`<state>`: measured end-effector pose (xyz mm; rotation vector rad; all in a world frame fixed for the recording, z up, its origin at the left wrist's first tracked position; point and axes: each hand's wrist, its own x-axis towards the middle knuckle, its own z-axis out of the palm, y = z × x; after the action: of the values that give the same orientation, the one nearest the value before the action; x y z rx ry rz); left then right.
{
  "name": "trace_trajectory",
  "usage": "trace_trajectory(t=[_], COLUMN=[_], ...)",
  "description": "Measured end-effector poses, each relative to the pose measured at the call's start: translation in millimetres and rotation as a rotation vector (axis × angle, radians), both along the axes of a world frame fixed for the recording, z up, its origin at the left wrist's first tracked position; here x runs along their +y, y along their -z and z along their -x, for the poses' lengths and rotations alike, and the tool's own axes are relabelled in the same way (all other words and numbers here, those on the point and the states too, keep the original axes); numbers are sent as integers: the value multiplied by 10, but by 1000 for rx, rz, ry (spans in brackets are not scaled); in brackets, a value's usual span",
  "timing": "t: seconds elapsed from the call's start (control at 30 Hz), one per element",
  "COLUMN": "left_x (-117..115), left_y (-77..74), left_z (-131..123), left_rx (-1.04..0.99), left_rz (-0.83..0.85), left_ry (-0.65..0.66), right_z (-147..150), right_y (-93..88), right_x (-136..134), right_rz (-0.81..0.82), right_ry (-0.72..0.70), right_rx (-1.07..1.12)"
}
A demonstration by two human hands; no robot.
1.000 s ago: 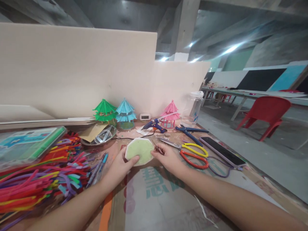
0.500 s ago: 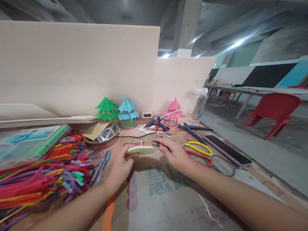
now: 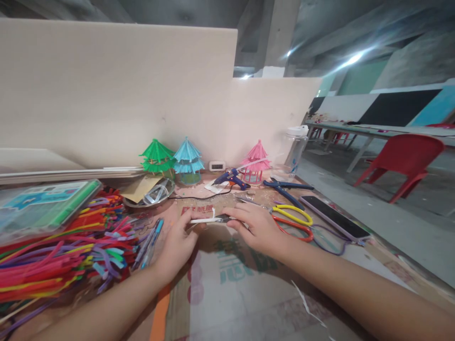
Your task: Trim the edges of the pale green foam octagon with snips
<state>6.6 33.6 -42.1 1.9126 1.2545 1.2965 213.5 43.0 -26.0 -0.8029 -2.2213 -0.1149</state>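
My left hand [image 3: 180,240] pinches a thin white panel [image 3: 204,220], thumb on the near side, fingers behind. It sits on the near side of the glue gun [image 3: 232,178], slightly to its left, nearly edge-on to me and seemingly raised above the printed sheet [image 3: 245,305]. My right hand [image 3: 254,228], nearer me than the glue gun and a touch to its right, has thumb and fingers curled round a small dark tool [image 3: 223,218]; its tip meets the panel's right end, though I can't tell whether it bites. My palm hides the rest, so I can't say which tool it is. A white sliver [image 3: 213,212] sticks up from the panel near that tip.

I'd judge the panel very light and fairly stiff, perhaps foam board, easily dented by a hard squeeze or a metal tip. It shouldn't slip from dry fingers. I'd hold it as I do, flat faces between thumb and fingers at the end farther left of the glue gun, pressing gently and keeping my fingertips well away from the tool.
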Motion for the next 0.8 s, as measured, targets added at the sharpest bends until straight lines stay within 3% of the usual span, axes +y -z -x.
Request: trace_trajectory(t=[0.47, 0.8], left_x=[-23, -3], left_y=[-36, -14], left_z=[-13, 4], left_rx=[67, 76], left_rz=[-15, -44], left_ry=[-21, -39], right_z=[-6, -38], right_y=[1, 10], right_x=[4, 30], right_rz=[-26, 63], right_ry=[-28, -29], right_rx=[-14, 32])
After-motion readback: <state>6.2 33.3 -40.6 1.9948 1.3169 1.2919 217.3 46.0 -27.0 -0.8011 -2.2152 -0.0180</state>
